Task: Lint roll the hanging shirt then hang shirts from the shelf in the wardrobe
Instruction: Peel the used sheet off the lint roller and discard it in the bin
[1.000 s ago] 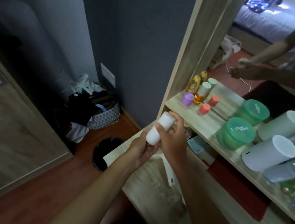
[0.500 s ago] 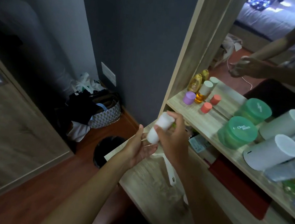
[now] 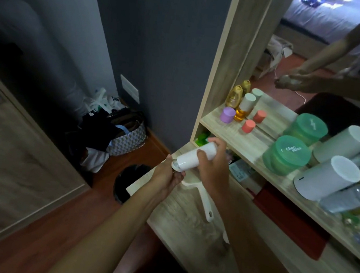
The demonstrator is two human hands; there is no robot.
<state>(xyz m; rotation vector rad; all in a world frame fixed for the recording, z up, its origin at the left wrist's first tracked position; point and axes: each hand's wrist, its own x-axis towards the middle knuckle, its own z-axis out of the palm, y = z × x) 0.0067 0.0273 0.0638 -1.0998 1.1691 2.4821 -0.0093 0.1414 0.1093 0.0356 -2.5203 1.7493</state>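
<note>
It was a home bedroom: a mirror (image 3: 323,64) beyond the hands reflected a bed, toiletry bottles (image 3: 243,106) stood on a wooden shelf (image 3: 254,144), a laundry basket (image 3: 128,138) sat left.

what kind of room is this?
Most likely a bedroom, at a dressing table. A mirror above the shelf reflects a bed, toiletry bottles stand on the shelf, and a basket of clothes sits on the floor by the wall.
</note>
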